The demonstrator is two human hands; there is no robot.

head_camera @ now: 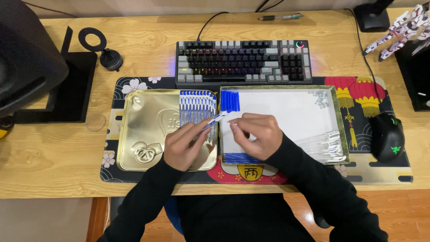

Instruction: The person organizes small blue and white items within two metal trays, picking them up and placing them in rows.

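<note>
Left hand point(186, 145) is pinching a wrapped blue pen point(214, 120) by its lower end, tip pointing up-right toward the other hand. Right hand point(256, 134) is curled w/ fingers bent inward, fingertips right at the pen's top end. Can't tell if it's actually gripping the wrapper or just touching it, too small to see. Looks to me like the sleeve is coming off this one, but that's a guess.

Progress, judging from how stuff lies: the gold tin lid point(139, 130) on the left has a row of wrapped pens point(197, 105) lined up along its top right, still in plastic, so those are prob left to do. In the white tray point(286, 112) on the right there's a small bunch of bare blue pens point(230, 101) in the top-left corner, plus more blue ones point(239, 158) along the bottom edge, partly hidden under the right wrist. Pile of empty clear sleeves point(324, 145) at the tray's right end. So I'd say somewhere mid-way, decent chunk done, decent chunk to go.

Around it: both containers sit side by side on a dark desk mat point(380, 172) w/ flowers and red lanterns printed on it. Lit mech keyboard point(244, 60) just behind, black mouse point(387, 136) to the right on the mat. Wooden desk point(45, 157), loose pen point(280, 17) near the back edge, black speaker-ish thing point(27, 58) far left, and a white and pink model figure point(403, 29) far right.
</note>
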